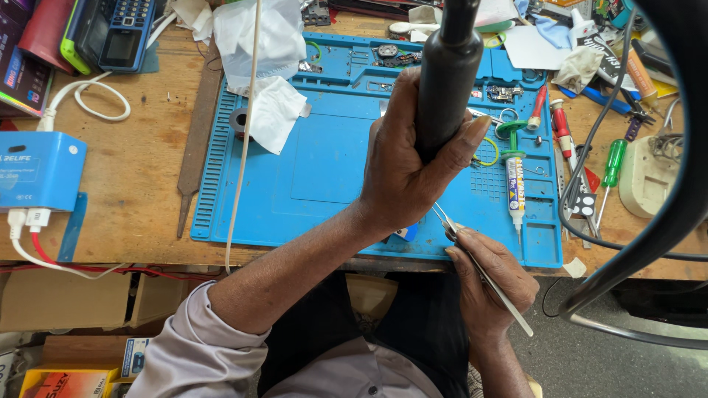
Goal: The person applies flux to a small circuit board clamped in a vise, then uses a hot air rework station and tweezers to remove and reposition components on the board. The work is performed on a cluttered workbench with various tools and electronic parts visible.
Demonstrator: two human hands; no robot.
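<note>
Black and thick, the hot-air wand handle (446, 74) stands upright in the clenched left hand (402, 173) over the blue mat's (324, 177) near edge, while the right hand (490, 284) pinches metal tweezers (479, 273) there, seemingly mid-heating, needing steady aim on a hidden part.

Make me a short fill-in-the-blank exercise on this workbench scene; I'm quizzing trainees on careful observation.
1. The left hand grips a thick ____ handle of a tool held upright over the mat.
2. The right hand holds thin metal ____.
3. Both hands work above a ____ silicone mat on the wooden bench.
4. The syringe lies on the mat's ____ side, seen in the head view.

Missing words: black; tweezers; blue; right
</note>
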